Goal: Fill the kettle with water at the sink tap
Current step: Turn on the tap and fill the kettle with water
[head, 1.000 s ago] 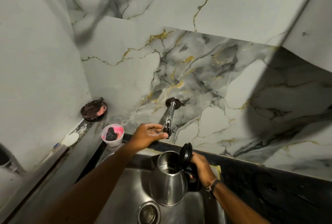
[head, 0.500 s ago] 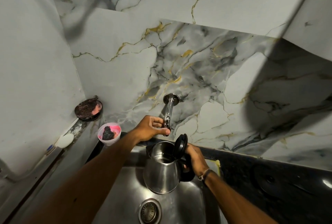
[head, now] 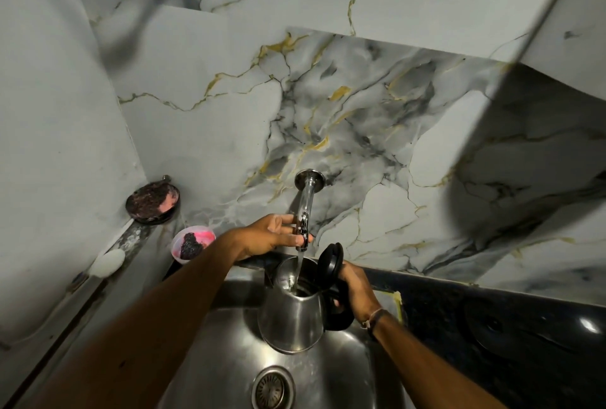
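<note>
the kettle (head: pixel 292 320), a steel one with a black handle, sits in the lower middle of the frame, held over the sink (head: pixel 344 372) and just under the tap (head: pixel 305 211). its black lid (head: pixel 332 261) stands flipped up at the right of the opening. a thin stream of water (head: pixel 298 269) falls from the spout straight into the open mouth.

the right hand (head: pixel 355 290) is closed around the kettle's handle, at the right of the body, with a band on the wrist. the left hand (head: pixel 273 234) reaches in from the lower left, its fingers wrapped about the end of the tap where the lever is; thumb and fingers touch the metal.

the tap comes out of the marble-patterned wall (head: pixel 377 133) at the middle of the frame. the sink's drain (head: pixel 272 389) shows at the bottom centre, below the kettle.

at the left of the frame, on a ledge near the corner, a pink bowl (head: pixel 193 243) holds a dark scrubber. further up the ledge leans a dark round dish (head: pixel 153 203) against the wall, and lower left lies a white oval piece (head: pixel 108 262), perhaps soap. a dark countertop (head: pixel 508 326) fills the lower right.
</note>
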